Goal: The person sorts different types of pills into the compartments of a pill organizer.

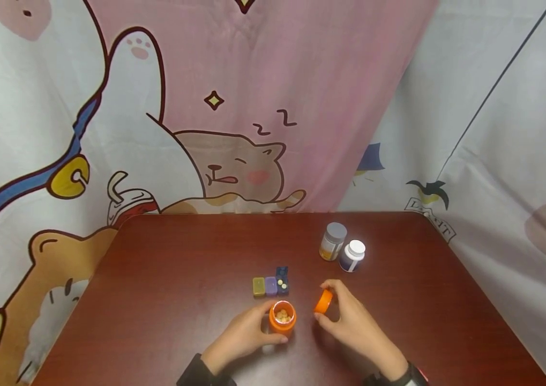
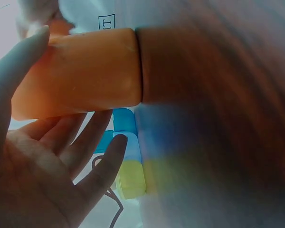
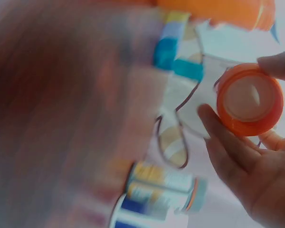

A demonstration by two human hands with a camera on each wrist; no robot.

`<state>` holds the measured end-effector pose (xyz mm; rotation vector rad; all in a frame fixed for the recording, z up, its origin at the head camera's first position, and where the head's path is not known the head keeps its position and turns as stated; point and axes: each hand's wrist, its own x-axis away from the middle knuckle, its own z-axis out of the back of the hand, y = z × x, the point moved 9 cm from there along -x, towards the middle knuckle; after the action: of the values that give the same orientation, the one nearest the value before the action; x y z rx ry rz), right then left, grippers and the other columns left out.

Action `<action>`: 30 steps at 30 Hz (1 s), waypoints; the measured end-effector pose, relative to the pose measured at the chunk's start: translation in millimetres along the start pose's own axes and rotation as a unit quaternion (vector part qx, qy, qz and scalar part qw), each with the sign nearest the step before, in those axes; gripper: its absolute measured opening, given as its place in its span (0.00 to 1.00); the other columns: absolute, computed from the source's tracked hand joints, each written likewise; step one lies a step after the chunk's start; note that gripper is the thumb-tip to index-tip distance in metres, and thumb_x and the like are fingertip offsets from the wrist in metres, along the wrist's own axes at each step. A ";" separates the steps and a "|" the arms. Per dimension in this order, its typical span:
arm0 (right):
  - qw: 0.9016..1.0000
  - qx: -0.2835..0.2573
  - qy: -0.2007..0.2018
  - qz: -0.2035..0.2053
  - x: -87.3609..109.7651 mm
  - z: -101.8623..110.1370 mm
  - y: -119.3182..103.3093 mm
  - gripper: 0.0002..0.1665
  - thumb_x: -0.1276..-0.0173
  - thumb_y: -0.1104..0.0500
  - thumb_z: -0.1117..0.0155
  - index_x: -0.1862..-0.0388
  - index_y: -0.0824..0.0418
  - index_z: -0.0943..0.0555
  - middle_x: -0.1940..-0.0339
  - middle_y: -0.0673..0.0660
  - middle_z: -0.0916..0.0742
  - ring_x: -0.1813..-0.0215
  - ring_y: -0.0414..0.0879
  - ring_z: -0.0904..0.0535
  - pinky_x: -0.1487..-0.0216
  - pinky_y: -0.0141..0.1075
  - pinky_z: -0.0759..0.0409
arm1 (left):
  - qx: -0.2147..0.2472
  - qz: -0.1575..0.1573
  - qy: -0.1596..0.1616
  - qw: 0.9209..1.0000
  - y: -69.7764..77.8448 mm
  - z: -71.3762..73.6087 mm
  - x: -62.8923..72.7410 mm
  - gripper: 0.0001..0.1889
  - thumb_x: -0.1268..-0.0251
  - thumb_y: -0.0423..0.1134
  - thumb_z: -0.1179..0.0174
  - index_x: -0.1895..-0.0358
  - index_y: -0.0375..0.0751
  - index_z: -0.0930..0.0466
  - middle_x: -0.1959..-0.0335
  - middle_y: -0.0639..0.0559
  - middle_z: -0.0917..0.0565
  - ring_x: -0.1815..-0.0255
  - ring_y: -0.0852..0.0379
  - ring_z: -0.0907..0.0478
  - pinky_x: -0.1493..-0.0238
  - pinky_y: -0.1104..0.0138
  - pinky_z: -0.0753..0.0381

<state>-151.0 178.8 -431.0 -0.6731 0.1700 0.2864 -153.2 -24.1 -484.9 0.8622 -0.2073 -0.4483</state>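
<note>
My left hand point(image 1: 244, 332) grips an orange pill bottle point(image 1: 282, 330) between thumb and fingers. The bottle is uncapped and stands upright on the table, with several tan tablets point(image 1: 283, 316) visible inside. In my right hand point(image 1: 353, 323), thumb and fingers pinch the orange cap point(image 1: 323, 301) on edge; its hollow inner side shows in the right wrist view. Just beyond the bottle lies a small pill organizer point(image 1: 271, 286) with yellow, purple and dark blue compartments. The blue compartment's lid point(image 1: 282, 271) is raised, and pale pills point(image 1: 282, 284) lie inside; the other two lids are down.
A grey-lidded bottle point(image 1: 333, 242) and a white-capped bottle point(image 1: 352, 255) stand close together beyond my right hand. The brown table point(image 1: 181, 257) ends at a printed curtain point(image 1: 340, 80) behind and at the sides.
</note>
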 end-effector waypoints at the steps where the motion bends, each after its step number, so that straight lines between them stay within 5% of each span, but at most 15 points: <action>1: 1.000 -0.004 0.008 0.013 -1.5 0.0 -7.3 0.38 0.46 0.62 0.17 0.38 0.55 0.24 0.48 0.52 0.14 0.50 0.44 0.16 0.49 0.43 0.13 | 0.000 -0.003 0.001 1.000 0.6 0.1 0.3 0.38 0.46 0.50 0.20 0.32 0.44 0.22 0.37 0.46 0.14 0.37 0.40 0.17 0.37 0.43 0.18; 8: 0.985 -0.109 0.058 0.118 -7.0 -0.3 -48.3 0.33 0.45 0.67 0.19 0.41 0.54 0.21 0.44 0.51 0.14 0.45 0.42 0.16 0.44 0.37 0.15 | 0.011 -0.014 -0.002 1.000 1.8 -0.1 1.0 0.37 0.45 0.50 0.20 0.31 0.46 0.23 0.35 0.48 0.15 0.37 0.42 0.17 0.37 0.43 0.18; 13: 0.965 -0.217 0.003 0.146 -6.2 -18.0 -61.1 0.26 0.39 0.65 0.21 0.47 0.54 0.25 0.40 0.55 0.16 0.39 0.44 0.18 0.33 0.31 0.20 | 0.006 -0.006 -0.015 1.000 -0.9 -2.4 -0.1 0.39 0.43 0.52 0.21 0.28 0.51 0.25 0.33 0.48 0.16 0.36 0.44 0.18 0.37 0.42 0.18; 18: 0.960 -0.203 -0.048 0.188 -2.1 -35.0 -67.6 0.27 0.35 0.62 0.22 0.40 0.51 0.23 0.36 0.56 0.16 0.33 0.47 0.20 0.25 0.30 0.28 | 0.011 -0.007 -0.016 1.000 -0.6 -3.1 0.4 0.41 0.42 0.54 0.22 0.25 0.50 0.28 0.31 0.46 0.18 0.34 0.40 0.19 0.38 0.38 0.19; 30: 0.950 -0.208 -0.058 0.226 -1.9 -42.2 -58.2 0.32 0.34 0.61 0.24 0.32 0.55 0.23 0.35 0.56 0.15 0.33 0.47 0.19 0.26 0.33 0.27 | 0.016 -0.008 -0.014 1.000 -1.8 -2.8 1.1 0.41 0.43 0.52 0.22 0.26 0.50 0.26 0.30 0.47 0.19 0.34 0.41 0.19 0.36 0.39 0.20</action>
<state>-137.1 108.2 -428.7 -1.0321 0.1512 0.8180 -151.7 -23.7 -488.1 0.8894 -0.2339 -0.4742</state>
